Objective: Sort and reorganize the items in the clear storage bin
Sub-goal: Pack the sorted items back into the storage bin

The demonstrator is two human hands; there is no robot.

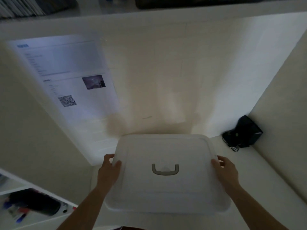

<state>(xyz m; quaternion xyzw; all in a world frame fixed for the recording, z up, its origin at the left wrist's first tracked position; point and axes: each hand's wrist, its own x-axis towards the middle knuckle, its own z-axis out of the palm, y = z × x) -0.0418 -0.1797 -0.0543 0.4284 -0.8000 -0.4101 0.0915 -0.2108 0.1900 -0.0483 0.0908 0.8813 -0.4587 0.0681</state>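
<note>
- A translucent white lid [167, 173] is sitting low in the middle of the head view, covering the clear storage bin; the bin's walls and contents are hidden beneath it.
- The lid is resting in a white-walled alcove, on a white surface [259, 176], close to the person and in front of the back wall [166, 72].
- A grey U-shaped handle [165, 170] is lying flat at the centre of the lid.
- The left hand [108, 170] is gripping the lid's left edge: the thumb is lying on top, and the fingers are curling around the rim, their tips out of sight.
- The right hand [224, 168] is gripping the right edge the same way, thumb on top and fingers wrapping over the rim.
- Both forearms are reaching in from the bottom of the frame, one on each side of the lid.
- A printed sheet [66, 77] with a small photo and a QR code is hanging on the left wall, its text too blurred to read.
- A black device [244, 132] with a tangle of cable is sitting in the right back corner, well apart from the lid.
- At the lower left, a white shelf [16, 190] is holding a dark pouch [41, 203] and some pens [20, 218], all blurred.
</note>
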